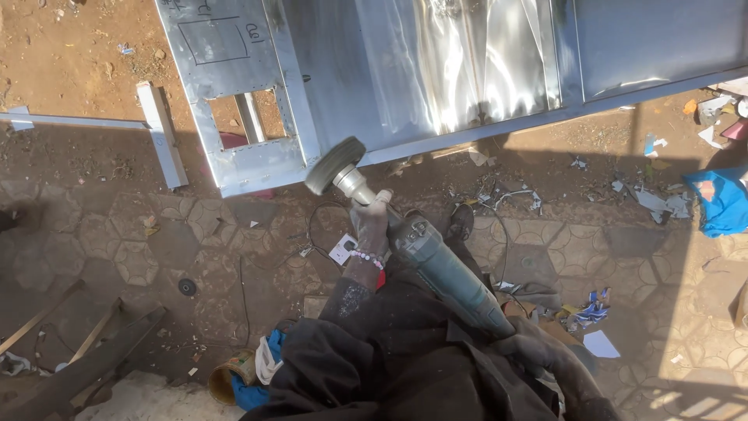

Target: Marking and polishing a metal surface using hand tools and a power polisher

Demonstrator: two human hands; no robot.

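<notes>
Angle grinder [436, 265] centre, held off the ground | your left hand [370, 226] clenched round its front neck | your right hand [538, 347] grasps its rear | disc [335, 165] just beside near edge of metal sheet panel [436, 62]

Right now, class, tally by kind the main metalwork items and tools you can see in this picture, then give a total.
Angle grinder, held by left hand: 1
Sheet-metal panel: 1
Loose grey metal bar: 1
Spare disc on ground: 1
Tin can: 1
Total: 5
</notes>
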